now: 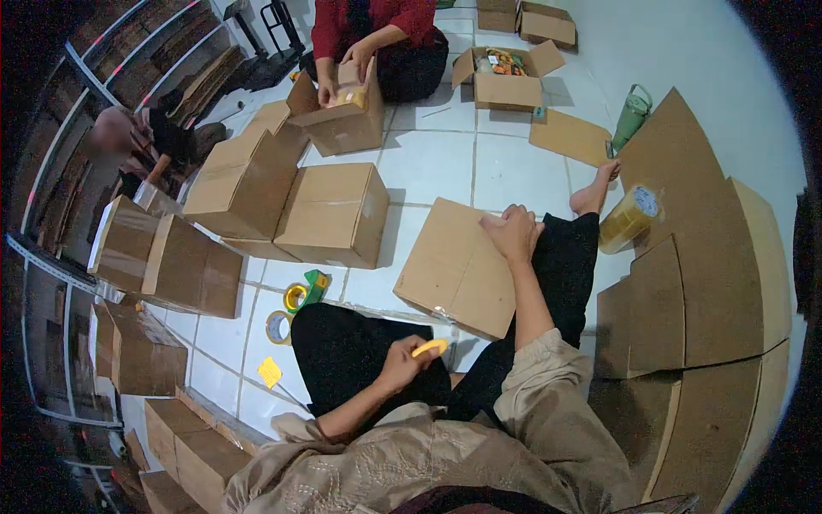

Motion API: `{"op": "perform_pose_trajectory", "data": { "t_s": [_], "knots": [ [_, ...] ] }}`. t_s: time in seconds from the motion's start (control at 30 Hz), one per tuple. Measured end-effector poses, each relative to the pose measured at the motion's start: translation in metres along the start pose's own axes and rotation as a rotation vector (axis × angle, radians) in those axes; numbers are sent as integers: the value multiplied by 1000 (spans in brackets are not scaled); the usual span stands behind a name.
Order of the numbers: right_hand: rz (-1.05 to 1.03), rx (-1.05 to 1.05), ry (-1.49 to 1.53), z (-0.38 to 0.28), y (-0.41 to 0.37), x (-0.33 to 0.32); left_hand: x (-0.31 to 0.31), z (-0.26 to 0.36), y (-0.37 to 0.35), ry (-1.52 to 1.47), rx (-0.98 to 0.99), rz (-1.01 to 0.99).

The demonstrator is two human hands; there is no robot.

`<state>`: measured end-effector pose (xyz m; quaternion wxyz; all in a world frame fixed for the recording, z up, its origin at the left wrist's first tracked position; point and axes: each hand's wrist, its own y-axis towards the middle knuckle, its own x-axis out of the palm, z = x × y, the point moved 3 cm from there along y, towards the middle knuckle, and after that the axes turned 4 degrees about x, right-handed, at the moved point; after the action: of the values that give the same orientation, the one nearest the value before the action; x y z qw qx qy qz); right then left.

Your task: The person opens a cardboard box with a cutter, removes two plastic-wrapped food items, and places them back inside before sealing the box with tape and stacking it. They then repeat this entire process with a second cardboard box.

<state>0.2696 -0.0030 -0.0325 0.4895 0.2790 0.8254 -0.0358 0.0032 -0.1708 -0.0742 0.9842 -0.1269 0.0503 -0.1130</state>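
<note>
My left hand (402, 367) is closed round a small yellow curved object (431, 348), held above my lap; its exact kind does not show. My right hand (515, 233) grips the far right corner of a cardboard box (458, 265), fingers bent at its edge. The box rests tilted against my leg, its broad face towards me and a strip of clear tape along its near edge. Left of my knee lie a green tape dispenser (315, 285) with yellow tape and a roll of tape (278, 327).
Cardboard boxes (332, 214) stand to the left, with a yellow note (270, 372) on the tiles. Right are stacked tape rolls (629, 218), a green bottle (632, 116) and cardboard sheets (702, 223). A co-worker's hands (347, 73) work in a box ahead; another person (163, 146) crouches left.
</note>
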Motion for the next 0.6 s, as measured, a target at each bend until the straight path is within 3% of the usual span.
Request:
{"op": "perform_pose_trajectory", "data": {
  "t_s": [0.03, 0.1, 0.13, 0.17, 0.2, 0.23, 0.27, 0.33, 0.37, 0.43, 0.47, 0.57, 0.6],
  "knots": [
    [-48, -5, -17, 1, 2, 1, -5, 1, -2, 183, 43, -76],
    [-86, -3, -9, 3, 7, 0, -35, 22, 14, 213, 103, 191],
    [-143, 2, 2, 4, 6, 3, -64, 0, 37, 264, 209, 333],
    [-142, 1, 6, 5, 4, 5, -74, 17, 50, 317, 287, 467],
    [-149, 7, 10, 6, 5, 6, -80, 28, 64, 516, 333, 462],
    [-153, 13, 13, 6, 6, 8, -82, 32, 75, 754, 155, 408],
    [-143, 9, 15, 5, 7, 9, -85, 19, 88, 751, 165, 411],
    [-120, -2, 22, 7, 6, 9, -83, -34, 129, 1216, -34, 97],
    [-107, -2, 14, 7, 7, 8, -81, -39, 131, 1208, -21, 94],
    [-148, 10, 25, 8, 7, 9, -74, -55, 133, 1369, -28, -148],
    [-144, 9, 23, 9, 7, 6, -71, -49, 133, 1367, -24, -148],
    [-184, 5, 58, 5, 8, 4, -77, 0, 130, 771, 361, 376],
    [-184, 8, 49, 6, 8, 4, -66, 25, 125, 704, 494, 421]
  ]
}}
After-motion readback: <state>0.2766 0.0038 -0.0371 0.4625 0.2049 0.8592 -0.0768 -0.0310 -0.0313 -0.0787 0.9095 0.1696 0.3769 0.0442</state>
